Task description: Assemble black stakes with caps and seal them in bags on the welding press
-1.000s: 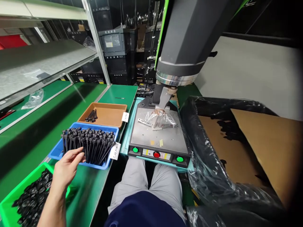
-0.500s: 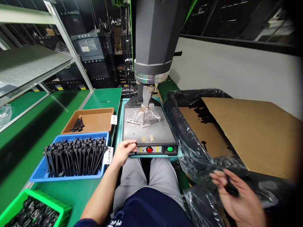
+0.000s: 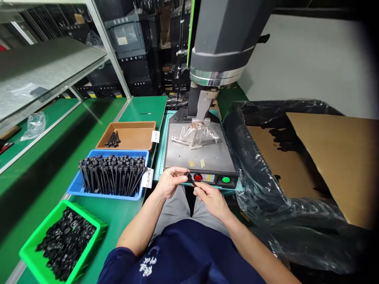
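Observation:
My left hand (image 3: pixel 171 183) pinches the wide head of a black plastic stemmed part (image 3: pixel 190 179) in front of the press base. The thin shaft of this part runs down into the closed fingers of my right hand (image 3: pixel 211 197), which hide its end. Just beyond my hands lies the metal base plate (image 3: pixel 174 156) of the press, carrying a pale fixture (image 3: pixel 196 140) wrapped in clear film. On the plate's front panel sit a red button (image 3: pixel 197 177) and a green button (image 3: pixel 226 180).
Left on the green bench stand a brown tray (image 3: pixel 136 136) with several black parts, a blue bin (image 3: pixel 74 185) packed with similar parts, and a green bin (image 3: pixel 32 252) of small black pieces. The press head (image 3: pixel 220 51) hangs above. A plastic-lined box (image 3: pixel 251 165) stands right.
My right hand has come from the lined box to the middle with the black part. My left hand has left the panel's left corner and now grips the part's head. The view has shifted.

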{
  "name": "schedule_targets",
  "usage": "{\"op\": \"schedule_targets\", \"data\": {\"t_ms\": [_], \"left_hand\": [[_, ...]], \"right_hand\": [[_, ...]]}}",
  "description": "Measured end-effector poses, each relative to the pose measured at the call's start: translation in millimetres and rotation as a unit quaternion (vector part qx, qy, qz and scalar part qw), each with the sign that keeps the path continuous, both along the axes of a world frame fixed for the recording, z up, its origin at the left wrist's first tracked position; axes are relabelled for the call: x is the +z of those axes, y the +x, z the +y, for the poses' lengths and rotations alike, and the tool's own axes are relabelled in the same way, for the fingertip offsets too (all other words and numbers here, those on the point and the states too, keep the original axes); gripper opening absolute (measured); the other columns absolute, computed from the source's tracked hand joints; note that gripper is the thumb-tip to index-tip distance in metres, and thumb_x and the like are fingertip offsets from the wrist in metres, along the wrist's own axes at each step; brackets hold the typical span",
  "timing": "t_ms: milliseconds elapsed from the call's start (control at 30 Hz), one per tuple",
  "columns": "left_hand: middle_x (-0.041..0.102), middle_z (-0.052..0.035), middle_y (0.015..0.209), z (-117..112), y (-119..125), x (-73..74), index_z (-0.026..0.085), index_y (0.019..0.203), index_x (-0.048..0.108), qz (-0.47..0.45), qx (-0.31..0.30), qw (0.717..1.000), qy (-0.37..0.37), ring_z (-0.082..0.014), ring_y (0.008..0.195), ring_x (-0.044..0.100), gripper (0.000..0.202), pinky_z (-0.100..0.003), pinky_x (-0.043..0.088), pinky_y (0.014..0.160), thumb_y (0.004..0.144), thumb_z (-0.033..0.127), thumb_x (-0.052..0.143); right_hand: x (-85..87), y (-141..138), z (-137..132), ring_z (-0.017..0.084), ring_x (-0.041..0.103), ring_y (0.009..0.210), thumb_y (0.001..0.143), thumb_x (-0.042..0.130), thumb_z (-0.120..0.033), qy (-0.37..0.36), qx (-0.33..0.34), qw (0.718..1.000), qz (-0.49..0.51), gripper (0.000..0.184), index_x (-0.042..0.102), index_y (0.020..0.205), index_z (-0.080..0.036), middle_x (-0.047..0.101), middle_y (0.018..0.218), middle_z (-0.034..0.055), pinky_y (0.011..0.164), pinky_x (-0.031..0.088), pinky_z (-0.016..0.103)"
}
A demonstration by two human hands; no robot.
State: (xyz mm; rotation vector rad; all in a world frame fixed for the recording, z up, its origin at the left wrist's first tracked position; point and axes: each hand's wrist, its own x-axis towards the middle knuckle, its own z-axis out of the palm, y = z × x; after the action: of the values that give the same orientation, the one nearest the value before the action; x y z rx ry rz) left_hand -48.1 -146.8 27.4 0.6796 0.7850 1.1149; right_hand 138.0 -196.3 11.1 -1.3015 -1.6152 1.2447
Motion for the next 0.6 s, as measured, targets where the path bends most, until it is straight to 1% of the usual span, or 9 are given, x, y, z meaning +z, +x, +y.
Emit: {"op": "schedule_targets", "data": {"t_ms": [100,200,300,367,433,500,600], "left_hand": [[0.075,-0.0035,0.09,-1.3,0.0,-0.7,0.017,0.08,0.076,-0.004,0.006,1.0,0.007,-0.0118,0.08,0.066,0.034,-0.027,0.049,0.08,0.049,0.015,0.092],[0.074,-0.0032,0.091,-1.6,1.0,0.6,0.018,0.078,0.077,-0.006,0.001,1.0,0.011,-0.013,0.082,0.065,0.033,-0.028,0.049,0.08,0.049,0.015,0.092],[0.073,-0.0035,0.092,-1.0,2.4,1.6,0.018,0.075,0.077,-0.007,-0.005,1.0,0.007,-0.0137,0.084,0.065,0.032,-0.028,0.049,0.08,0.047,0.016,0.092],[0.074,-0.0041,0.093,-0.5,3.3,1.5,0.019,0.074,0.077,0.002,-0.008,1.0,0.007,-0.0144,0.084,0.065,0.03,-0.029,0.049,0.08,0.048,0.017,0.092],[0.074,-0.005,0.094,0.0,4.0,0.6,0.019,0.074,0.077,0.024,-0.003,1.0,0.018,-0.0163,0.088,0.066,0.027,-0.031,0.049,0.083,0.051,0.019,0.091],[0.074,-0.0056,0.095,0.4,4.6,-0.7,0.019,0.074,0.077,0.045,0.007,0.998,0.037,-0.0181,0.092,0.066,0.026,-0.034,0.049,0.087,0.052,0.021,0.091],[0.074,-0.0062,0.096,0.7,5.4,-2.5,0.019,0.075,0.077,0.063,0.016,0.996,0.053,-0.0192,0.092,0.066,0.025,-0.036,0.05,0.088,0.054,0.022,0.09]], "right_hand": [[-1.5,-2.5,2.5,0.013,0.052,0.057,0.093,0.048,-0.048,-0.003,0.008,1.0,0.005,0.037,0.069,0.095,-0.018,0.062,0.074,0.0034,0.053,0.044,0.025],[-4.0,-1.8,3.8,0.012,0.049,0.054,0.092,0.048,-0.052,-0.033,0.02,0.999,0.03,0.04,0.068,0.09,-0.018,0.06,0.07,0.0026,0.051,0.041,0.024],[-6.5,0.1,3.8,0.011,0.046,0.051,0.092,0.048,-0.054,-0.057,0.038,0.997,0.044,0.043,0.067,0.081,-0.017,0.059,0.068,0.0023,0.049,0.04,0.024],[-6.7,1.0,2.8,0.012,0.049,0.053,0.093,0.048,-0.051,-0.032,0.023,0.999,0.028,0.041,0.069,0.084,-0.017,0.06,0.069,0.0027,0.051,0.043,0.025],[-5.6,0.9,1.4,0.015,0.057,0.062,0.094,0.049,-0.046,0.028,-0.016,0.999,-0.003,0.036,0.071,0.094,-0.018,0.064,0.076,0.0046,0.061,0.048,0.027],[-3.7,0.0,0.0,0.019,0.063,0.074,0.095,0.049,-0.043,0.078,-0.047,0.995,-0.03,0.034,0.071,0.104,-0.019,0.068,0.087,0.0071,0.071,0.051,0.03],[-1.5,-1.4,-1.4,0.021,0.066,0.081,0.096,0.047,-0.043,0.094,-0.06,0.993,-0.039,0.035,0.07,0.109,-0.02,0.069,0.096,0.0096,0.076,0.052,0.033]]}}
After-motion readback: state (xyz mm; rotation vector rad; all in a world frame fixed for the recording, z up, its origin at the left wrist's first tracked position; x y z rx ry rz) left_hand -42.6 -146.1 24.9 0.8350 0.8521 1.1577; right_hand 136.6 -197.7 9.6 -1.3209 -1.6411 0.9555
